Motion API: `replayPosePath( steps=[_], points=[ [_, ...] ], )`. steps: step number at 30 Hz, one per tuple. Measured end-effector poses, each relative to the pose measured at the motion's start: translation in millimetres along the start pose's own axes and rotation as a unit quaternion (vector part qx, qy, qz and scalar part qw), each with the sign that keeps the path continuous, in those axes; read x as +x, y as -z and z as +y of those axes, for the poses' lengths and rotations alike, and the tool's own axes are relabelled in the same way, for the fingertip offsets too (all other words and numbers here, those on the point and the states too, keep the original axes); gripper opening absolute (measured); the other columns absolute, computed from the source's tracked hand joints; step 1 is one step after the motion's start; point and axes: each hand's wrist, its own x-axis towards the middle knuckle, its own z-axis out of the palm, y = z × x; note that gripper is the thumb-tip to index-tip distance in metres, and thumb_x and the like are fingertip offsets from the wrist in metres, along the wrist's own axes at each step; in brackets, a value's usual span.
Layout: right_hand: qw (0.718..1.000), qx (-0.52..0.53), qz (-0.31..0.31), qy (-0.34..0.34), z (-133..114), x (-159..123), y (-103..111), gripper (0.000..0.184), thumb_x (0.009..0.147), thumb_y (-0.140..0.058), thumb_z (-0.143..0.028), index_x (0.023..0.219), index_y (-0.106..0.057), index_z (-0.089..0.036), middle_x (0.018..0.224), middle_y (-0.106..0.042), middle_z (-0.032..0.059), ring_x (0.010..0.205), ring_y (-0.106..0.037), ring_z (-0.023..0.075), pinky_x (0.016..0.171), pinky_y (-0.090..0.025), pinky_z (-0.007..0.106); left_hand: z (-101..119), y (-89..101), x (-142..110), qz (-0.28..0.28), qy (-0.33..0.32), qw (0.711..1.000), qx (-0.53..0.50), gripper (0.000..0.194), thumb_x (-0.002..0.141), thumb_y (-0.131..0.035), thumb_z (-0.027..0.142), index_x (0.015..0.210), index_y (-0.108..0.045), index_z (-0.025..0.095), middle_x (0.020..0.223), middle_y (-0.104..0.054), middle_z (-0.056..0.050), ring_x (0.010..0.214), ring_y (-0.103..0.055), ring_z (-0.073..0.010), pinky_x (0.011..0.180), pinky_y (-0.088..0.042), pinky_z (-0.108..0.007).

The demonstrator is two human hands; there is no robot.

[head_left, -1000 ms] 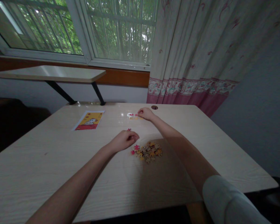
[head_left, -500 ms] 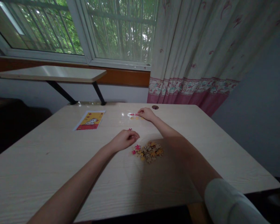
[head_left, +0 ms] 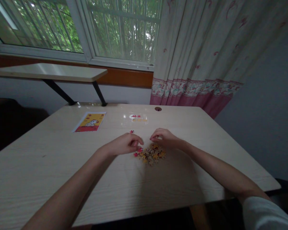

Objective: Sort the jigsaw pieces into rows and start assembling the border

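Note:
A loose pile of small jigsaw pieces (head_left: 151, 155), tan, yellow and red, lies on the table. My left hand (head_left: 126, 143) rests at the pile's left edge, its fingers curved and apart, with the thumb beside or touching a red jigsaw piece (head_left: 140, 150). Another red piece (head_left: 132, 131) shows just beyond its knuckles. Over the far right edge of the pile hovers my right hand (head_left: 165, 138), fingers loosely bent and no piece visible in them. Farther back, two red pieces (head_left: 136, 116) lie above a short row of yellow pieces (head_left: 139, 120).
A printed picture sheet (head_left: 90, 122), yellow and red with a white animal, lies on the left of the pale wooden table (head_left: 98, 188). Behind it a raised shelf (head_left: 50, 72) stands on black legs. A cable hole (head_left: 158, 109) is near the back edge, by the curtain (head_left: 194, 86).
My right hand has come back from the rows of pieces to the pile. My left hand has shifted slightly, its thumb now close to the red piece. The view has moved a little.

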Motion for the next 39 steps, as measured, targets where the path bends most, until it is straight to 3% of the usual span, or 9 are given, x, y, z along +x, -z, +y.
replayPosePath(
  steps=[5,9,16,18,21,24,32,39],
  points=[
    [0.999,-0.004,0.041,0.012,1,-14,-9,0.016,0.082,-0.055,-0.029,0.081,-0.067,-0.018,0.076,-0.067,0.0042,0.072,-0.059,0.0122,0.069,-0.046,0.024,-2,-2.2,2,-0.024,-0.043,0.998,0.033,0.021,0.069,-0.055,0.014,0.086,-0.068,0.016,0.072,-0.058,-0.001,0.063,-0.049,-0.0117,0.059,-0.037,-0.021],
    [0.997,0.001,0.071,0.012,-1,-15,-12,0.018,0.082,-0.054,-0.030,0.081,-0.066,-0.016,0.072,-0.065,0.0046,0.066,-0.058,0.0112,0.064,-0.046,0.023,-2,-3.3,3,-0.028,-0.041,0.999,0.016,0.013,0.070,-0.056,0.015,0.079,-0.065,0.015,0.072,-0.058,-0.001,0.062,-0.049,-0.0112,0.058,-0.037,-0.021],
    [0.993,0.027,0.104,0.041,-18,-14,-17,0.014,0.082,-0.056,-0.027,0.078,-0.066,-0.018,0.069,-0.065,0.0029,0.065,-0.056,0.0111,0.064,-0.045,0.023,4,-6.4,4,-0.027,-0.010,0.988,-0.149,0.007,0.072,-0.056,0.019,0.073,-0.059,0.013,0.066,-0.057,0.000,0.056,-0.045,-0.0082,0.051,-0.034,-0.019],
    [0.991,0.016,0.123,0.047,-22,-14,-17,0.012,0.081,-0.057,-0.027,0.078,-0.066,-0.019,0.067,-0.063,0.0022,0.064,-0.055,0.0114,0.063,-0.044,0.024,4,-12.7,7,0.007,0.010,0.974,-0.226,0.012,0.072,-0.060,0.024,0.074,-0.059,0.013,0.061,-0.055,0.002,0.052,-0.043,-0.0068,0.049,-0.033,-0.019],
    [0.984,-0.003,0.168,0.054,-25,-14,-17,0.009,0.080,-0.058,-0.026,0.079,-0.065,-0.020,0.068,-0.063,0.0022,0.066,-0.055,0.0122,0.066,-0.043,0.026,4,-25.1,16,0.111,0.049,0.940,-0.320,0.020,0.069,-0.065,0.030,0.071,-0.057,0.012,0.054,-0.051,0.003,0.047,-0.040,-0.0049,0.045,-0.030,-0.017],
    [0.978,-0.022,0.200,0.054,-25,-14,-17,0.009,0.079,-0.059,-0.027,0.079,-0.065,-0.021,0.070,-0.064,0.0023,0.068,-0.057,0.0130,0.067,-0.042,0.027,4,-35.0,22,0.173,0.067,0.906,-0.380,0.025,0.065,-0.070,0.033,0.070,-0.056,0.012,0.059,-0.056,0.001,0.050,-0.045,-0.0055,0.047,-0.033,-0.018],
    [0.973,-0.077,0.213,0.054,-25,-14,-17,0.008,0.079,-0.060,-0.028,0.079,-0.064,-0.021,0.069,-0.066,0.0008,0.067,-0.058,0.0126,0.070,-0.038,0.028,8,-39.7,24,0.190,0.080,0.861,-0.465,0.028,0.061,-0.074,0.032,0.069,-0.056,0.012,0.066,-0.064,-0.002,0.059,-0.056,-0.0099,0.058,-0.042,-0.022],
    [0.971,-0.148,0.175,0.068,-20,-14,-15,0.012,0.082,-0.055,-0.028,0.079,-0.064,-0.021,0.072,-0.066,0.0017,0.070,-0.058,0.0136,0.070,-0.035,0.029,5,-39.9,26,0.177,0.075,0.878,-0.438,0.024,0.065,-0.071,0.032,0.072,-0.057,0.013,0.071,-0.066,-0.004,0.062,-0.057,-0.0109,0.059,-0.042,-0.024]
  ],
)
